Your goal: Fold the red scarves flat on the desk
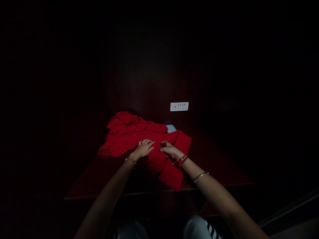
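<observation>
A red fringed scarf (134, 136) lies bunched and crumpled across the dark table, its left part in a loose heap. On the right it forms flatter folded bands, one hanging over the table's front edge. My left hand (144, 148) rests on the middle of the scarf with its fingers spread, palm down. Beside it, to the right, my right hand (171, 151) touches the scarf, thumb and fingers apart and slightly bent. Strands of fringe show between and below the hands.
The dark reddish table (99, 179) ends in a front edge close to my knees (198, 227). A white wall socket (179, 106) is behind the scarf. A small pale blue pixelated patch (171, 128) lies at the scarf's back edge. Surroundings are very dark.
</observation>
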A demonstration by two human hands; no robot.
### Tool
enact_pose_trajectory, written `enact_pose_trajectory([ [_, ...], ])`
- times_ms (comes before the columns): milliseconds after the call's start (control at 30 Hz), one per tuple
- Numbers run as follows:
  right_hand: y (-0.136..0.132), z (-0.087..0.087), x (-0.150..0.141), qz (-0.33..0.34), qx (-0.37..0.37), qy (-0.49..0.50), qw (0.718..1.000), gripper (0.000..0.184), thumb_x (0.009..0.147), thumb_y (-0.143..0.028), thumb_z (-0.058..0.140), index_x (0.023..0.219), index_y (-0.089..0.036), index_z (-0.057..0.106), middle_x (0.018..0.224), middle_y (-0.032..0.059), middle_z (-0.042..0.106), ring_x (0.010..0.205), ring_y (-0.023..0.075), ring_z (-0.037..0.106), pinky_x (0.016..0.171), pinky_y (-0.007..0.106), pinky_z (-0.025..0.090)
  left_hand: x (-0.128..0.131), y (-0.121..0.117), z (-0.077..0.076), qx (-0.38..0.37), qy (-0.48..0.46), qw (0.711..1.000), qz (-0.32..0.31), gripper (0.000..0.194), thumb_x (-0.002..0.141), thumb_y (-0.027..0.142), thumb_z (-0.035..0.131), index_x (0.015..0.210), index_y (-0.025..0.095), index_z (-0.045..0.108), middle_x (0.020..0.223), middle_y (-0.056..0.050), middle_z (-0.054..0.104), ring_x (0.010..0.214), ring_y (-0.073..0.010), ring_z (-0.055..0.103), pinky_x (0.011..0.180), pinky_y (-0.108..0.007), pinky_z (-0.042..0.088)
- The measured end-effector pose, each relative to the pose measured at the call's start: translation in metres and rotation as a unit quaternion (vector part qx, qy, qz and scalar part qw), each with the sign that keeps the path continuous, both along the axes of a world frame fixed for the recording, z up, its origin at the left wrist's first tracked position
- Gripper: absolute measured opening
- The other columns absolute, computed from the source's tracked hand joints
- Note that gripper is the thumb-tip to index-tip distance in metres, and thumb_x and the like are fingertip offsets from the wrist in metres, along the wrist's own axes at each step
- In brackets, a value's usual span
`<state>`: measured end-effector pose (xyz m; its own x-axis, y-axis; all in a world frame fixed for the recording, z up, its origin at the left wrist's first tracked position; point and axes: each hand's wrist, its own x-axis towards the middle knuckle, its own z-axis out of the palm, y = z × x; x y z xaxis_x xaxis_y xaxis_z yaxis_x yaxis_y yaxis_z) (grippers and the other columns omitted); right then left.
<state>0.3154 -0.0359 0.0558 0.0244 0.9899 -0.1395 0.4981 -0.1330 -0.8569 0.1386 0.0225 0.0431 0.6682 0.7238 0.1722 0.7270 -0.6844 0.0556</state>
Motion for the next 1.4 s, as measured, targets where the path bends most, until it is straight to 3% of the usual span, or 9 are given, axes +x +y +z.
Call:
enact_pose_trajectory([
  [133, 0.000, 0.003, 0.020, 0.023, 0.001, 0.031, 0.999, 0.044, 0.070, -0.009, 0.042, 0.112, -0.022, 0.045, 0.084, 0.0010, 0.061, 0.066, 0.0093, 0.057, 0.056, 0.022, 0.047, -0.004, 0.008, -0.005, -0.030, 0.026, 0.999, 0.021, 0.045, 0.087, 0.041, 0.028, 0.131, 0.030, 0.028, 0.138, -0.006, 0.026, 0.127, -0.0275, 0.014, 0.094, -0.058, 0.013],
  [300, -0.005, 0.007, 0.027, 0.077, 0.032, -0.006, 0.997, 0.011, 0.070, -0.017, 0.051, 0.067, -0.015, 0.061, 0.067, 0.0003, 0.061, 0.063, 0.0102, 0.053, 0.061, 0.020, 0.043, -0.007, 0.009, -0.014, -0.030, 0.037, 0.998, 0.033, 0.047, 0.087, 0.041, 0.025, 0.133, 0.030, 0.021, 0.141, -0.005, 0.020, 0.129, -0.0260, 0.008, 0.096, -0.059, 0.007],
  [400, -0.010, 0.009, 0.024, 0.088, 0.018, -0.044, 0.995, 0.016, 0.062, -0.024, 0.063, 0.050, -0.014, 0.058, 0.050, -0.0014, 0.054, 0.055, 0.0110, 0.050, 0.056, 0.021, 0.041, -0.008, 0.007, -0.013, -0.028, 0.035, 0.999, 0.030, 0.047, 0.087, 0.039, 0.025, 0.133, 0.029, 0.022, 0.141, -0.005, 0.020, 0.129, -0.0262, 0.008, 0.096, -0.058, 0.008],
  [500, -0.016, 0.013, 0.021, 0.085, 0.017, -0.009, 0.996, 0.004, 0.061, -0.013, 0.060, 0.064, -0.014, 0.062, 0.055, -0.0020, 0.057, 0.055, 0.0094, 0.051, 0.054, 0.019, 0.041, -0.006, 0.003, -0.003, -0.025, 0.012, 1.000, 0.008, 0.047, 0.086, 0.039, 0.028, 0.132, 0.029, 0.025, 0.140, -0.005, 0.021, 0.129, -0.0261, 0.007, 0.097, -0.057, 0.007],
  [667, -0.029, 0.016, 0.021, 0.088, 0.050, 0.139, 0.985, 0.030, 0.064, -0.008, 0.053, 0.092, -0.017, 0.059, 0.072, -0.0015, 0.061, 0.062, 0.0090, 0.055, 0.056, 0.018, 0.043, 0.010, -0.002, 0.022, -0.115, -0.041, 0.989, -0.083, 0.045, 0.087, 0.041, 0.028, 0.130, 0.030, 0.027, 0.138, -0.003, 0.028, 0.127, -0.0201, 0.017, 0.101, -0.047, 0.007],
  [833, -0.045, 0.007, 0.042, 0.039, 0.149, -0.035, 0.987, 0.033, 0.071, -0.014, 0.052, 0.104, -0.019, 0.053, 0.083, 0.0006, 0.062, 0.073, 0.0120, 0.056, 0.067, 0.023, 0.044, 0.020, 0.000, 0.028, -0.168, 0.021, 0.979, -0.112, 0.036, 0.079, 0.043, 0.044, 0.107, 0.023, 0.054, 0.117, -0.004, 0.052, 0.111, -0.0202, 0.041, 0.100, -0.044, 0.008],
  [1033, -0.038, 0.008, 0.073, 0.205, 0.206, -0.315, 0.904, 0.033, 0.071, -0.004, 0.044, 0.097, -0.016, 0.061, 0.096, 0.0073, 0.062, 0.090, 0.0185, 0.055, 0.079, 0.026, 0.039, 0.026, -0.005, 0.035, -0.206, -0.008, 0.964, -0.168, 0.033, 0.074, 0.042, 0.051, 0.101, 0.024, 0.055, 0.108, 0.000, 0.057, 0.100, -0.0162, 0.048, 0.096, -0.032, 0.021],
  [1167, -0.027, 0.008, 0.072, 0.319, 0.205, -0.373, 0.847, 0.033, 0.069, -0.006, 0.049, 0.099, -0.017, 0.060, 0.096, 0.0084, 0.059, 0.088, 0.0191, 0.054, 0.076, 0.027, 0.040, 0.019, 0.000, 0.050, -0.233, -0.039, 0.955, -0.179, 0.032, 0.072, 0.043, 0.052, 0.090, 0.018, 0.060, 0.094, -0.002, 0.061, 0.086, -0.0157, 0.052, 0.079, -0.022, 0.035],
  [1400, -0.013, 0.007, 0.062, 0.397, 0.210, -0.381, 0.809, 0.030, 0.066, -0.009, 0.059, 0.096, -0.017, 0.060, 0.094, 0.0059, 0.056, 0.085, 0.0167, 0.052, 0.074, 0.026, 0.039, -0.011, 0.011, 0.070, -0.243, -0.048, 0.961, -0.126, 0.030, 0.070, 0.041, 0.051, 0.085, 0.017, 0.060, 0.090, -0.001, 0.060, 0.085, -0.0156, 0.051, 0.076, -0.021, 0.035],
])
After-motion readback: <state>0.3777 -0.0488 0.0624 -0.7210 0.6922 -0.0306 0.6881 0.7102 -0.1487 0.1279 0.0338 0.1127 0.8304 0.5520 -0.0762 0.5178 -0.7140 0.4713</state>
